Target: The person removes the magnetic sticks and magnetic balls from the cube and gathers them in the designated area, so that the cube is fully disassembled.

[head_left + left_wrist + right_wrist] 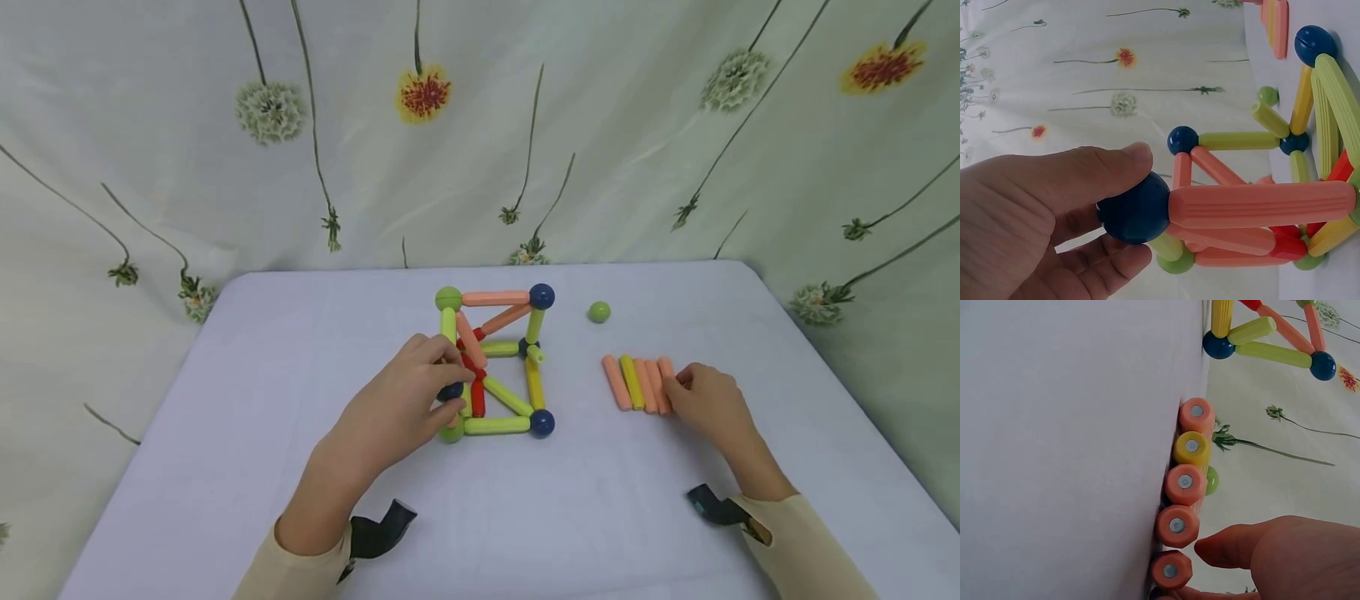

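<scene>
A frame of magnetic rods and balls (495, 425) stands on the table in front of me. My left hand (405, 396) pinches a dark blue ball (1135, 209) at its near left side between thumb and fingers. A salmon rod (1260, 205) joins that ball to the lower part of the frame. To the right lie several loose rods in a row, salmon ones and a yellow rod (632, 382). My right hand (708, 404) is at the rightmost salmon rod (1171, 569), thumb and finger about it; the fingertips are partly hidden.
A loose green ball (599, 312) lies behind the row of rods. The white table (225, 467) ends at the back against a hanging cloth (615, 125) printed with flowers. A short light-green rod (536, 354) sticks out from the frame's right side.
</scene>
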`<action>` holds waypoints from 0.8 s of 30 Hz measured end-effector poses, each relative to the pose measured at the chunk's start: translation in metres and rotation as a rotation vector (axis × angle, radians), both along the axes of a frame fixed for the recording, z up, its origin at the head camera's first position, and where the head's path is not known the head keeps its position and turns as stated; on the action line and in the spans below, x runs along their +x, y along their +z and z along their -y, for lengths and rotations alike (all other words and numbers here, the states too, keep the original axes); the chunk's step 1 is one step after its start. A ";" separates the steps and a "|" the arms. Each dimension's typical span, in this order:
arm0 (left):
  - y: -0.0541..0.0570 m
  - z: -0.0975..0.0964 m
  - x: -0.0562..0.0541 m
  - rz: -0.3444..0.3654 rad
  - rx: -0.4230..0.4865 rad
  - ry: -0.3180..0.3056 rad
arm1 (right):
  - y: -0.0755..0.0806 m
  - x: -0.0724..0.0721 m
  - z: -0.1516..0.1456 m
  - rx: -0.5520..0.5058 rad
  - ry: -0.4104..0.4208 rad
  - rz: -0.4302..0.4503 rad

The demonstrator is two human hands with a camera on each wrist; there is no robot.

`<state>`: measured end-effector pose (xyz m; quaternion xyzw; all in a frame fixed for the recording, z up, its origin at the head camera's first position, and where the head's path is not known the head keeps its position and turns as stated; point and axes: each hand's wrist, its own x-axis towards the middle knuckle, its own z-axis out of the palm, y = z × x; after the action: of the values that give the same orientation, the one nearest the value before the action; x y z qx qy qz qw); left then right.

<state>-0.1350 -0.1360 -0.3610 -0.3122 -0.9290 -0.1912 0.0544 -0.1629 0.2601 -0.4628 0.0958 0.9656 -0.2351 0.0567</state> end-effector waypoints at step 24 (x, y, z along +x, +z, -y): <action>0.001 0.003 -0.001 0.000 0.034 -0.031 | 0.009 -0.003 0.203 -0.174 0.508 -0.209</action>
<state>-0.1355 -0.1385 -0.3600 -0.3254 -0.9207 -0.2080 0.0569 -0.1658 0.0572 -0.4538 -0.1790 0.9355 -0.3038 0.0222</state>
